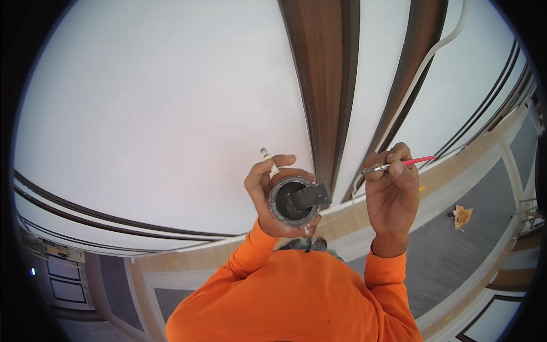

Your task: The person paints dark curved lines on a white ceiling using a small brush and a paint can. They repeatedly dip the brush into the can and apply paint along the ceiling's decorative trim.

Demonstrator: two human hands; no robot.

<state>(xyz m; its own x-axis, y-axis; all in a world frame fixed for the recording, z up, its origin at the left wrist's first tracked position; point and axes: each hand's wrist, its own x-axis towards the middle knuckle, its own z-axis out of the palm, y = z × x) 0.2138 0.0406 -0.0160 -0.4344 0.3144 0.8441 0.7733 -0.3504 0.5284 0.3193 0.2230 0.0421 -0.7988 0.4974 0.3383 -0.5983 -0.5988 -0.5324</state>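
Observation:
My left hand (263, 191) is wrapped round a small round tub (274, 212) of dark grey paint (285, 196). A flat, dark-coated piece, perhaps a spatula (312, 196), lies in the tub and sticks out over its right rim. Between fingers of the same hand is a thin white stick with a greyish tip, which looks like a cigarette (268, 158). My right hand (393, 191), raised to the right of the tub, pinches a slim paintbrush (419, 161) with a pinkish-red handle. Its dark bristle end points left, apart from the tub.
A white wall (171, 114) stands ahead, with a brown wood-look panel strip (322, 74) edged in dark trim. A white cable (424, 65) runs down a second brown strip. Crumpled orange-brown scrap (462, 216) lies on the grey and beige floor (450, 262) at the right.

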